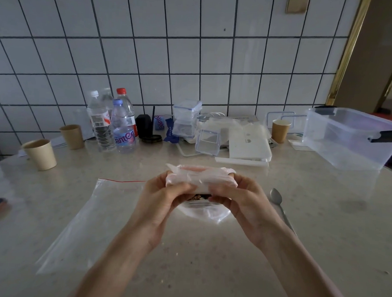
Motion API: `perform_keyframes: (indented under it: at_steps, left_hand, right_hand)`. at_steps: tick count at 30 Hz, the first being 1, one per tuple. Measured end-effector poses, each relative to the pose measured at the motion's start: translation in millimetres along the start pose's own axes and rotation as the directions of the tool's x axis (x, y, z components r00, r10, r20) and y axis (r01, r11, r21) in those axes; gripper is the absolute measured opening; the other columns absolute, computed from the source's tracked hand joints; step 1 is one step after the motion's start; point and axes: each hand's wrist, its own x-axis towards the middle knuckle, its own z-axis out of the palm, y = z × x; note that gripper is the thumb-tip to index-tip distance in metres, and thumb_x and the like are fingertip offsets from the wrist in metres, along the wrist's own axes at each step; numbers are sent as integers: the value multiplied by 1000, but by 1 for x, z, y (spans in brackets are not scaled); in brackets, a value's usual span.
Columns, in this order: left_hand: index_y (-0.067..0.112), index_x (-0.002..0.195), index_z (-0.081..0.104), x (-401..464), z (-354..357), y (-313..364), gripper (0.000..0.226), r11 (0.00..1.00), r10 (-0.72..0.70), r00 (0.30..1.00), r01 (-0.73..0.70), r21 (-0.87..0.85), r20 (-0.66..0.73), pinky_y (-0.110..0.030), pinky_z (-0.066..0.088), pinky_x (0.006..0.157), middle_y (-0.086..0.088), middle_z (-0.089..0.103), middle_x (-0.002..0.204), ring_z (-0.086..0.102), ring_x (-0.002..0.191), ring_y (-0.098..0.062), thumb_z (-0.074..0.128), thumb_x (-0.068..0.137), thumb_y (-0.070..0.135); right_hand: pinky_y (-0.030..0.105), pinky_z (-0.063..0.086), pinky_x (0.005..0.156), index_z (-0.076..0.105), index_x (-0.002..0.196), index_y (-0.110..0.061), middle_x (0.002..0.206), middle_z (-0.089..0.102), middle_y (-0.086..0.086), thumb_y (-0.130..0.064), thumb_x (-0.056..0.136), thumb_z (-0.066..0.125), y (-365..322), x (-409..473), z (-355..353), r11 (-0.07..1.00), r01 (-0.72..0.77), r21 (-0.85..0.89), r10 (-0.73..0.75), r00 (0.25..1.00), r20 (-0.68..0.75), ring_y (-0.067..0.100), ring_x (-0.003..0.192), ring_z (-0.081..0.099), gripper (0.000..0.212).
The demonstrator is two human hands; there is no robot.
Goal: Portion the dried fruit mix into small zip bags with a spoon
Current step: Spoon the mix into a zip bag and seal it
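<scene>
both hands are meeting over the middle of the beige stone table [231, 251], holding up a crumpled bag of thin whitish-pink plastic [200, 176]; the left hand [163, 198] is pinching its left end with curled fingers and thumb, and the right hand [237, 201] is gripping its right end the same way, so the bag is stretching between them just above the tabletop. under the bag, between the two hands, a dark patch of the dried fruit mix [198, 196] is showing, sitting in a clear plastic holder [206, 212] whose shape i cannot tell, since the hands are covering most of it. a large clear zip bag with a red seal line [90, 222] is lying flat on the table to the left of the left hand, touching nothing but the surface. a metal spoon [278, 202] is lying on the table just beside the right wrist, bowl pointing away from the person. along the tiled wall [172, 57] at the back, three water bottles [115, 124] are standing close together, two paper cups [56, 144] are sitting to their left and a third brown cup [280, 130] is standing further right, small clear lidded boxes [191, 123] are stacking up near the centre, and a big clear storage tub [348, 141] is resting at the right edge
</scene>
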Motion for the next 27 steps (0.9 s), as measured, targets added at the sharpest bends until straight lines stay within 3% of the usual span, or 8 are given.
perform_keyframes:
  at_steps: [3,5,8,10,12,16,22,27]
  left_hand:
    - [25,73,77,3,-3,-4,23,978,53,988,-22,205,-144,-28,59,74,-5,80,92,74,85,-12,75,91,11]
    - [25,69,73,4,-5,-7,26,984,31,986,-1,178,-164,-25,58,69,-6,79,90,74,82,-13,77,89,10]
    - [26,67,76,2,-3,-6,32,999,-40,994,43,25,-100,-21,59,72,-7,81,98,77,87,-15,76,87,2]
    - [24,73,79,3,-2,-6,28,994,-75,996,71,-85,-49,-21,60,75,-8,80,106,77,91,-14,73,86,-1]
    - [14,92,80,5,-3,-7,18,970,-115,993,109,-217,-15,-23,62,79,-11,79,109,76,92,-15,73,79,4]
    - [3,114,74,7,-1,-9,35,905,-157,986,166,-390,54,-29,62,85,-14,77,111,76,97,-19,71,79,9]
    - [10,99,83,4,6,-8,21,885,-148,985,172,-433,88,-27,61,83,-13,78,111,76,102,-19,67,88,17]
    - [13,103,84,3,8,-8,24,917,-169,985,172,-360,38,-25,61,77,-12,78,110,77,97,-18,70,84,22]
  right_hand:
    - [31,57,76,72,87,-2,89,76,9,-1,86,73,2,1,1,993,-34,-115,10,979,-202,22,87,69,2]
    - [37,57,78,69,81,-6,84,74,11,0,85,73,3,2,2,985,-66,-160,16,954,-300,24,84,69,8]
    - [35,59,77,68,84,-10,84,74,11,7,83,72,5,3,1,996,-77,-54,51,928,-368,24,83,71,18]
    - [33,60,78,69,85,-12,89,74,11,10,84,72,5,4,-2,994,-69,90,97,931,-352,24,85,71,22]
    - [32,61,80,77,83,-12,96,76,13,9,87,69,6,6,-6,971,-74,226,141,945,-296,23,88,73,23]
    - [32,60,84,80,99,-3,104,75,18,1,93,64,10,8,-8,934,-72,350,148,969,-196,24,95,74,18]
    - [34,60,75,78,105,-1,102,76,19,-10,98,54,11,8,-2,951,-85,298,153,965,-213,25,89,74,27]
    - [37,59,73,71,111,5,102,75,20,-12,98,52,6,7,0,947,-113,302,184,958,-222,24,83,72,29]
